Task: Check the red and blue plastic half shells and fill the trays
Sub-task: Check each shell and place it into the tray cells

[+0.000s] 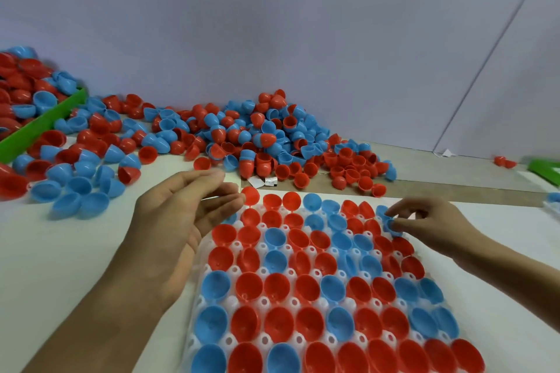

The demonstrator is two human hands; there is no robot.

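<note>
At the tray's [209,266] far right corner the right hand [424,225] pinches a blue shell [394,225] — directly under its grip — while the left hand [181,221], open, hovers by the far left corner.

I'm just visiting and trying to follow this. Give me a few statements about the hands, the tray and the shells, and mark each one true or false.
1. The white tray holds both red and blue half shells. True.
2. The right hand pinches a blue shell at the tray's far right corner. True.
3. The left hand grips a red shell. False: its fingers are relaxed and hold nothing.
4. The loose pile behind the tray is all red. False: red and blue are mixed.
5. A green bin of shells sits at far left. True.
</note>
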